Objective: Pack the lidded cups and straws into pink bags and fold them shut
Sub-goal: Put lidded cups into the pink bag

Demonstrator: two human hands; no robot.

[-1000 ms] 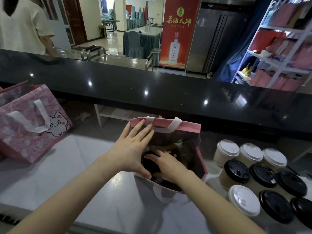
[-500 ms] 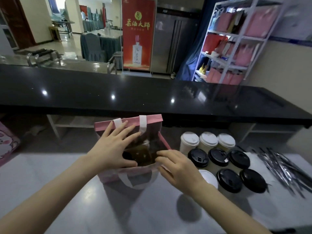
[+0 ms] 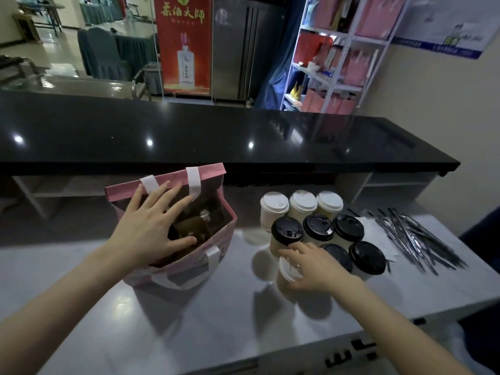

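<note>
Right hand (image 3: 316, 266) has left the bag (image 3: 219, 239) and swung over to the cups (image 3: 318, 228) just right of it, fingers now curling round the nearest white-lidded cup (image 3: 284, 272). Left hand (image 3: 151, 228) lies across the bag's open mouth, fingers spread wide. Straws (image 3: 414, 239) lie farther right of the bag, beyond the cups.
</note>
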